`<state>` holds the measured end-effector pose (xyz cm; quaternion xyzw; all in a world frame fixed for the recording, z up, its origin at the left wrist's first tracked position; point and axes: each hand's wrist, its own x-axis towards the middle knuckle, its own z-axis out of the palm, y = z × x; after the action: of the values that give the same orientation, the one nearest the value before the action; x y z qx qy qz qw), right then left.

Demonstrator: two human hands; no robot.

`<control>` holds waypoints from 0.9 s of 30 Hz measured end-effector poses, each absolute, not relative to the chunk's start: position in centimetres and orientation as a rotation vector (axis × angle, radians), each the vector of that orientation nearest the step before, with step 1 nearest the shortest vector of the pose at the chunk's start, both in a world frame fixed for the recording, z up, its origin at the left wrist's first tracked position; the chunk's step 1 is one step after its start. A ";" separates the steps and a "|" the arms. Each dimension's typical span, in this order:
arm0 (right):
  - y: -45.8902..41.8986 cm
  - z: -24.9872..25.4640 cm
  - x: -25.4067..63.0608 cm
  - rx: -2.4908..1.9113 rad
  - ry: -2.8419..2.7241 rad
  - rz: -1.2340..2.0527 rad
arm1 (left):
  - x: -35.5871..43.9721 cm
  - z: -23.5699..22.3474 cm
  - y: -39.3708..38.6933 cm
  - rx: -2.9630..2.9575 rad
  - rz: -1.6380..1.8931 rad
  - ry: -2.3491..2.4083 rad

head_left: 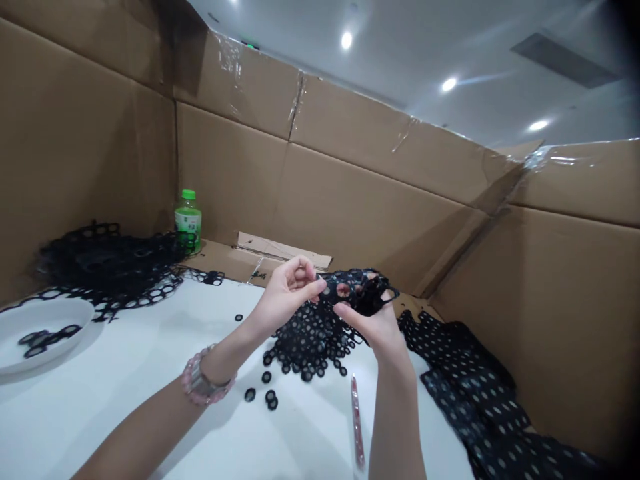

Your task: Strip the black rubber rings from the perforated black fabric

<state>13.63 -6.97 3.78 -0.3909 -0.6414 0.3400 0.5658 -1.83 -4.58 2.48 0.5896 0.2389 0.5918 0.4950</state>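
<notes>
My right hand (380, 327) is wrapped round a bunched black sheet (357, 285) with round holes, held above the table. At the sheet's left edge, the thumb and fingers of my left hand (295, 287) are pinched together; a small light round bit shows near the fingertips, too small to make out clearly. Below both hands lies a heap of small black rings with pale centres (307, 340). Several loose ones, such as a black disc (267, 377), are scattered in front. A slim reddish pen-like tool (357, 423) lies near my right forearm.
Tangled black perforated scraps (115, 267) pile up at the left by a green bottle (188, 220). A white bowl (75, 310) holds a few black pieces. Dotted black sheets (465, 380) lie at the right. Cardboard walls (350, 187) surround the white table (200, 427).
</notes>
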 end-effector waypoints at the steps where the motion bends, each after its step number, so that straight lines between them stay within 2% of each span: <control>1: -7.0 3.7 13.6 -0.923 -1.518 0.809 | -1.8 2.5 -4.6 1.422 1.461 0.578; 6: -7.0 3.1 13.3 -0.871 -1.490 0.820 | -1.7 2.4 -5.0 1.474 1.470 0.601; 14: -6.9 2.2 12.8 -0.792 -1.336 0.925 | -1.7 2.2 -5.8 1.928 1.525 0.800; 19: -6.8 2.4 12.7 -0.799 -1.347 0.883 | -1.6 2.1 -5.2 1.825 1.405 0.733; 27: -6.1 2.3 12.3 -0.755 -1.118 1.176 | -2.1 1.3 -2.0 1.535 1.270 0.603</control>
<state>12.27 -6.07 2.29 -0.3292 -0.4875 0.5125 0.6255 -2.08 -2.05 1.32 0.6363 0.2498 0.5265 0.5055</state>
